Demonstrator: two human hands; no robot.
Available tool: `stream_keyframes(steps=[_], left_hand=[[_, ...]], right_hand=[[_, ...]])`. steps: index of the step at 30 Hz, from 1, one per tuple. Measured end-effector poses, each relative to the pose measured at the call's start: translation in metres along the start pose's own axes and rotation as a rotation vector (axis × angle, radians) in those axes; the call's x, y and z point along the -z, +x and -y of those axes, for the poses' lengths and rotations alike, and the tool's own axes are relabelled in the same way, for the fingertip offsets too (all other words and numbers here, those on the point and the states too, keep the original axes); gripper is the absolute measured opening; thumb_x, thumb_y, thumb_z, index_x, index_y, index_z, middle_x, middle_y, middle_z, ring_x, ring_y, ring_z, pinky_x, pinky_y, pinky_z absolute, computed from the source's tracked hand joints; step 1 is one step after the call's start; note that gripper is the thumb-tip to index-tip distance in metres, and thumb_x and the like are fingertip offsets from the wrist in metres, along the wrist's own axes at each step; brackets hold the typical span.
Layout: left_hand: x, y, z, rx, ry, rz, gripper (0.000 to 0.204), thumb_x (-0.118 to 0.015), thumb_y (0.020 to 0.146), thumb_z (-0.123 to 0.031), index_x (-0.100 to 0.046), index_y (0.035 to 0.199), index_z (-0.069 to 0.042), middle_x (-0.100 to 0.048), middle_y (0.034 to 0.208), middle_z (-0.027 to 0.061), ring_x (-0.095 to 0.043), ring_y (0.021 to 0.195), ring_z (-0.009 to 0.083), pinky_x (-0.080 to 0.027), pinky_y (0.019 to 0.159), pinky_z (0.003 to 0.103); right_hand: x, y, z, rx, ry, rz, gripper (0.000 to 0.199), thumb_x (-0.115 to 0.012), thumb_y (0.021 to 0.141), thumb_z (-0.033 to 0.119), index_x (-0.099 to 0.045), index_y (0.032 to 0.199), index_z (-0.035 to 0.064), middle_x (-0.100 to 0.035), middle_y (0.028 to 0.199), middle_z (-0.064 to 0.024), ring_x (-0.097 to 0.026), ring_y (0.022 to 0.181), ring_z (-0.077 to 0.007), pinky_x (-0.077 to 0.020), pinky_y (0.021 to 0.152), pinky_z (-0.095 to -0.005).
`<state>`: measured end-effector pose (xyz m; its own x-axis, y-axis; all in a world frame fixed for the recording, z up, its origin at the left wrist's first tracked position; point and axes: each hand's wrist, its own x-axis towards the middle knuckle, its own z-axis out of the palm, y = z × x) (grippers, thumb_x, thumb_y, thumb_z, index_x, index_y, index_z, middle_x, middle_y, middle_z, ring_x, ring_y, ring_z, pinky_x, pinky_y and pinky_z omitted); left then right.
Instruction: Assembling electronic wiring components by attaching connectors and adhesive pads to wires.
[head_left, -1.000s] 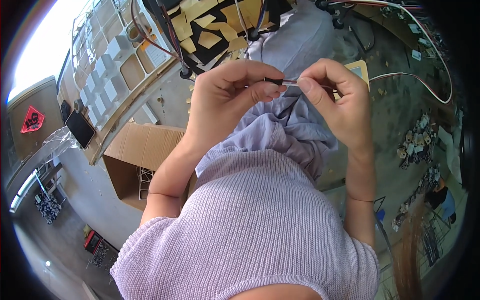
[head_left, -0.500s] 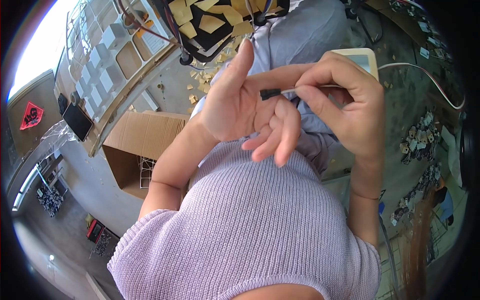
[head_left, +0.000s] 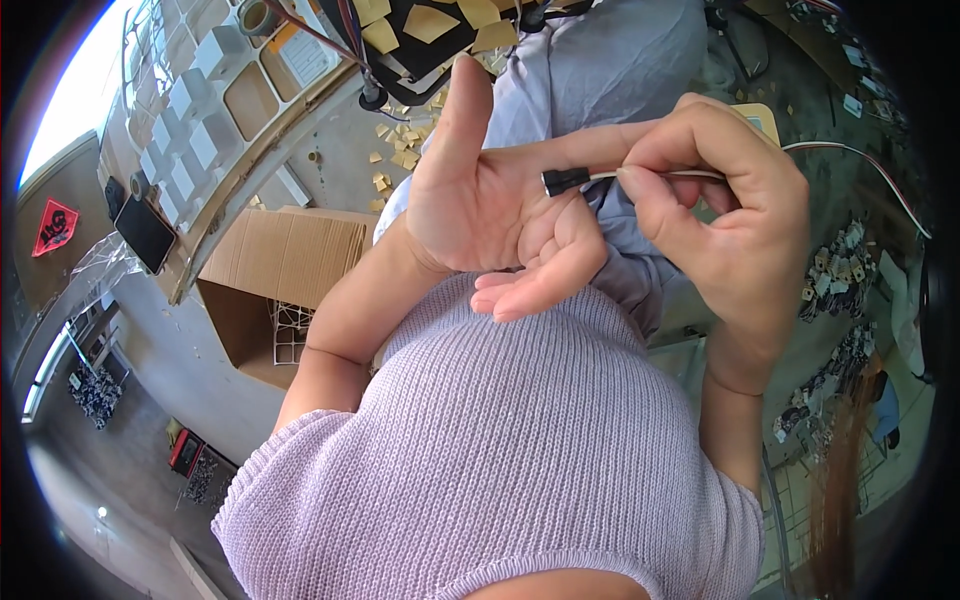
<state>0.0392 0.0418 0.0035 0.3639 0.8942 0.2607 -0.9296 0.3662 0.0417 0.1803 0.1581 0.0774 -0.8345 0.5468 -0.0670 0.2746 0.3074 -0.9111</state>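
Observation:
Between the thumb and fingers of my right hand (head_left: pixel 730 205), a thin cable (head_left: pixel 602 176) is pinched just behind its small black plug connector (head_left: pixel 566 181). The plug points left, over the palm of my left hand (head_left: pixel 500 215). That palm faces up with the thumb raised and the index finger stretched toward my right hand; the other fingers are loosely bent, and nothing is gripped in them. Past my right hand the cable runs off to the right as a white, red and dark wire (head_left: pixel 870 160). Behind my right knuckles a pale yellow-edged object (head_left: pixel 760 120) is mostly hidden.
On the left is a bench with white blocks (head_left: pixel 210 145), a tape roll (head_left: pixel 257 17) and a phone (head_left: pixel 145 235). An open cardboard box (head_left: pixel 290 255) stands below it. A black tray with yellowish pieces (head_left: pixel 432 24) is ahead. Cable bundles (head_left: pixel 842 265) lie on the floor at right.
My right hand and the plug have shifted a little to the right. My left hand's lower fingers have curled together somewhat, and the pale object behind my right hand is more covered.

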Motion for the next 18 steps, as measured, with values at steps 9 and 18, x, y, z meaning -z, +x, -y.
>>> stream_keyframes(steps=[9,18], left_hand=[[0.007,-0.003,0.002,-0.027,-0.018,0.054,0.112,-0.017,0.08,-0.084,0.009,0.146,0.003,-0.06,0.063,0.0183,-0.056,0.044,0.014,-0.046,0.038,0.019],[-0.004,-0.004,-0.005,-0.027,0.271,-0.17,0.056,-0.019,0.101,-0.027,-0.01,0.147,0.005,-0.056,0.053,0.0158,-0.049,0.033,0.0174,-0.042,0.032,0.023]], right_hand=[[-0.001,0.003,0.001,-0.023,0.019,0.026,0.01,-0.063,0.075,-0.008,-0.057,0.076,-0.001,-0.048,0.073,0.0022,-0.04,0.061,-0.0013,-0.0301,0.054,-0.0164],[0.002,0.001,-0.003,-0.152,0.137,0.012,0.009,-0.064,0.08,-0.007,-0.062,0.087,-0.0015,-0.056,0.081,0.001,-0.05,0.069,-0.0017,-0.0363,0.06,-0.0147]])
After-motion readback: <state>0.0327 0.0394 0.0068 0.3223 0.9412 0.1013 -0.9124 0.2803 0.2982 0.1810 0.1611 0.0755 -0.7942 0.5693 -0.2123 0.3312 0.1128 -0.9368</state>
